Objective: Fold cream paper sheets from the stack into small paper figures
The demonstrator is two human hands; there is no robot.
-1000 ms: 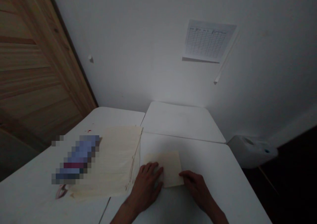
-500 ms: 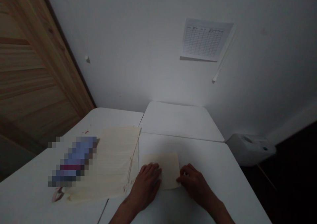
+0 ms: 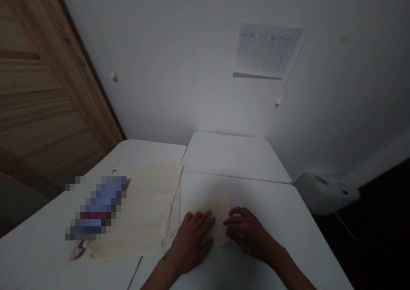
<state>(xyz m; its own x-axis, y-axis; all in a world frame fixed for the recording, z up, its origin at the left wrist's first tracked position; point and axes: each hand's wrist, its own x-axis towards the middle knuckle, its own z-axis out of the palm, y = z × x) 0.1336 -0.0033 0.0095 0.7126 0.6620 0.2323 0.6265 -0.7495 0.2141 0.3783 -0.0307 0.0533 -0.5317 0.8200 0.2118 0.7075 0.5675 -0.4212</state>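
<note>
A small cream sheet of what looks like paper (image 3: 220, 211) lies flat on the white table (image 3: 269, 221) in front of me. My left hand (image 3: 194, 241) rests on its left part, palm down with the fingers stretched out. Over the sheet's right edge is my right hand (image 3: 250, 234), its fingers apart and slightly bent. I see nothing held in it; whether its fingertips touch the sheet I cannot tell. To the left lies a pile of larger cream sheets (image 3: 150, 209) with uneven right edges.
A blurred-out blue object (image 3: 104, 204) lies at the pile's left, with a pinkish looped thing (image 3: 77, 250) below it. A printed chart (image 3: 264, 51) hangs on the wall. A white plastic container (image 3: 326, 194) stands beyond the table's right edge. A wooden door (image 3: 48, 76) is at left.
My right hand has opened from a pinch at the sheet's right edge and shifted slightly left over it. My left hand has slid a little right, its fingers more spread.
</note>
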